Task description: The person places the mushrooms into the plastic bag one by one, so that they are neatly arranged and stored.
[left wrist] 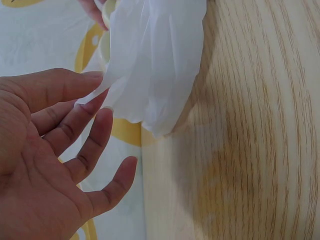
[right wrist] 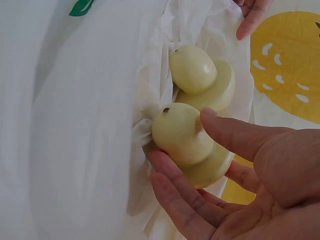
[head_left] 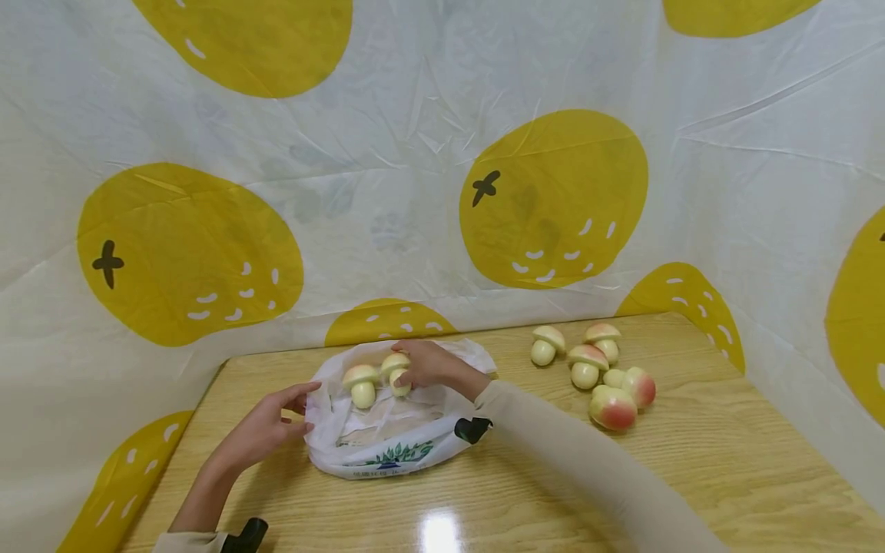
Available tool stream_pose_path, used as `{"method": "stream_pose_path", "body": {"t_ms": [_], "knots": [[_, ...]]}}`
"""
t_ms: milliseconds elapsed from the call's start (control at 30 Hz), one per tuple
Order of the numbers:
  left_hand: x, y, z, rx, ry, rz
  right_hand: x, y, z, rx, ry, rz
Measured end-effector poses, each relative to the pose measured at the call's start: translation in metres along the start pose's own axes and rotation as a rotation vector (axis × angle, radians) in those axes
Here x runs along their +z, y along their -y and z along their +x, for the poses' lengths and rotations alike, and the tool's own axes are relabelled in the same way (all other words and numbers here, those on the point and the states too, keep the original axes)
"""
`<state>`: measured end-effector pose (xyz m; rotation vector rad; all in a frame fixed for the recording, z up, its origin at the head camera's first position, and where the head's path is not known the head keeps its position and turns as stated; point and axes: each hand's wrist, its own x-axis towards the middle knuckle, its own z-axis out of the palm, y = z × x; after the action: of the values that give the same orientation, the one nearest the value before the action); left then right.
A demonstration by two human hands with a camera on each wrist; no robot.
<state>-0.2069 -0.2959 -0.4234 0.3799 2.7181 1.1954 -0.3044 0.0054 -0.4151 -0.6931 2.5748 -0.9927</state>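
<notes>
A white plastic bag [head_left: 328,458] with a green leaf print lies spread on the table, its mouth open. My left hand [head_left: 261,432] pinches the bag's left edge between thumb and index finger, the other fingers loosely bent, as the left wrist view shows. Over the bag's mouth, my right hand [head_left: 430,363] grips a toy mushroom [right wrist: 181,134], pale yellow with a rounded stem, thumb on one side and fingers on the other. Beside it, touching or nearly so, a second toy mushroom [head_left: 362,384] sits in the bag. Whether the held one rests on the plastic I cannot tell.
To the right on the wooden table [head_left: 719,430] several more toy mushrooms [head_left: 585,365] stand or lie in a group, some blushed red. A white cloth [head_left: 387,192] with yellow fruit prints hangs behind and along the sides.
</notes>
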Motion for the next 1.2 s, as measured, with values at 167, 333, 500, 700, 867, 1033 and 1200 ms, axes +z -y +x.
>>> {"method": "stream_pose_path", "body": {"t_ms": [167, 333, 500, 700, 867, 1033, 1200], "knots": [[0.000, 0.001, 0.000, 0.009, -0.004, 0.012, -0.005, 0.003, -0.006, -0.006, -0.011, -0.050], [-0.001, 0.002, 0.001, 0.006, -0.001, 0.020, -0.008, 0.005, -0.006, -0.014, 0.001, -0.064], [0.000, 0.002, 0.001, -0.004, -0.003, 0.027, -0.009, 0.002, -0.007, -0.035, 0.020, -0.070], [0.000, 0.001, 0.001, -0.005, -0.006, 0.023, -0.016, 0.002, -0.010, -0.040, 0.038, -0.087], [0.001, 0.001, 0.001, -0.008, -0.008, 0.018, -0.024, 0.002, -0.015, -0.086, 0.046, -0.088], [0.001, 0.001, 0.001, 0.002, -0.010, 0.027, -0.033, -0.002, -0.020, -0.085, 0.051, -0.064], [0.001, 0.001, 0.001, -0.007, -0.016, 0.028, -0.043, -0.007, -0.026, -0.063, 0.043, -0.040]]}}
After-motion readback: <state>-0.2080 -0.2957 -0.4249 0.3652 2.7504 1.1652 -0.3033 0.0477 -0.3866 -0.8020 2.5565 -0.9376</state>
